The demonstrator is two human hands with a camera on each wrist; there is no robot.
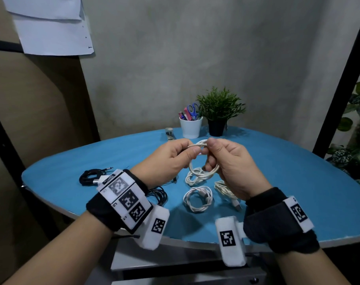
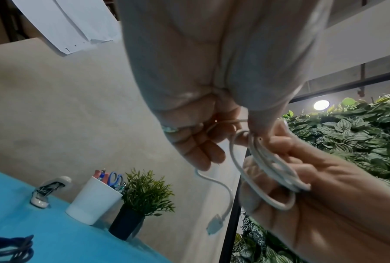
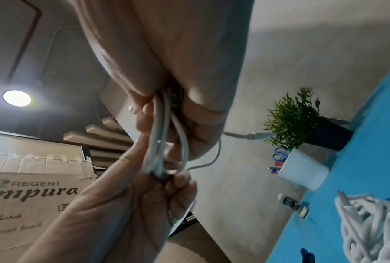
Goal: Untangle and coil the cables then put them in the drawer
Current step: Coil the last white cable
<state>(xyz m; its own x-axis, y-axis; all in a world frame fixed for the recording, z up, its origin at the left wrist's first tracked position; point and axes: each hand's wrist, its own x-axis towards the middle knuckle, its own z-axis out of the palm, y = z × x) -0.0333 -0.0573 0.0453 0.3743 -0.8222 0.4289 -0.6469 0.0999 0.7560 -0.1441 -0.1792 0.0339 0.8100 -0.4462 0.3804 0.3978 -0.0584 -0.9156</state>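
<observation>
Above the blue table (image 1: pixel 288 182) both my hands hold one white cable coil (image 1: pixel 204 171). My left hand (image 1: pixel 192 151) pinches the coil's top loops between thumb and fingers. My right hand (image 1: pixel 209 154) grips the same loops from the right, fingers curled through the ring. In the left wrist view the coil (image 2: pixel 268 169) runs between my left hand (image 2: pixel 211 146) and right hand (image 2: pixel 279 147), and its loose end with a connector (image 2: pixel 214 226) dangles below. The right wrist view shows the bundled loops (image 3: pixel 162 142) clamped by my right hand (image 3: pixel 166 110) and left hand (image 3: pixel 166 178).
On the table lie two white coils (image 1: pixel 197 199) (image 1: pixel 193 177), an off-white cable (image 1: pixel 226 190) and black cables (image 1: pixel 92 176) (image 1: pixel 158 196). A white cup with scissors (image 1: pixel 191 127), a potted plant (image 1: pixel 218 118) and a stapler (image 1: pixel 170 134) stand at the back. A grey unit (image 1: pixel 164 264) sits under the front edge.
</observation>
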